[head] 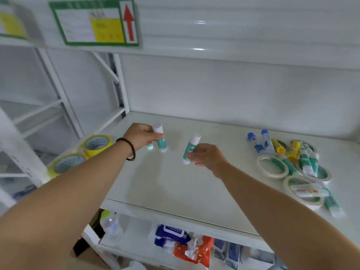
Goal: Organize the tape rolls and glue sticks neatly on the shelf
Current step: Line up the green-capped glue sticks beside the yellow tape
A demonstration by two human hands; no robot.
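Both grips are closed on glue sticks from where I watch: my right hand (206, 155) pinches a teal-and-white glue stick (190, 148) near its lower end, tilted with the white cap leaning up and to the right, held just above the white shelf board (175, 184). My left hand (141, 135), with a dark beaded bracelet (129, 148) on the wrist, is wrapped around a second teal-and-white glue stick (160, 137) held nearly upright, cap on top, and the small teal end of something else (150, 146) peeks out below the fingers; I cannot tell what it is. Nearest me, under the board, the lower shelf carries a blue-and-white wipes packet (171, 235) and an orange crumpled packet (196, 250). At the right side of the board lies a loose pile: cream masking tape rolls (271, 167) lying flat and overlapping, with more teal-and-white glue sticks (308, 161) lying across and inside them. Just behind those sit yellow-capped sticks (278, 146) and blue-capped clear glue bottles (260, 142). On the left edge of the board two yellow packing tape rolls (97, 145) lie side by side. Above, a green-bordered label with a red arrow (95, 22) is fixed to the front of the upper shelf.
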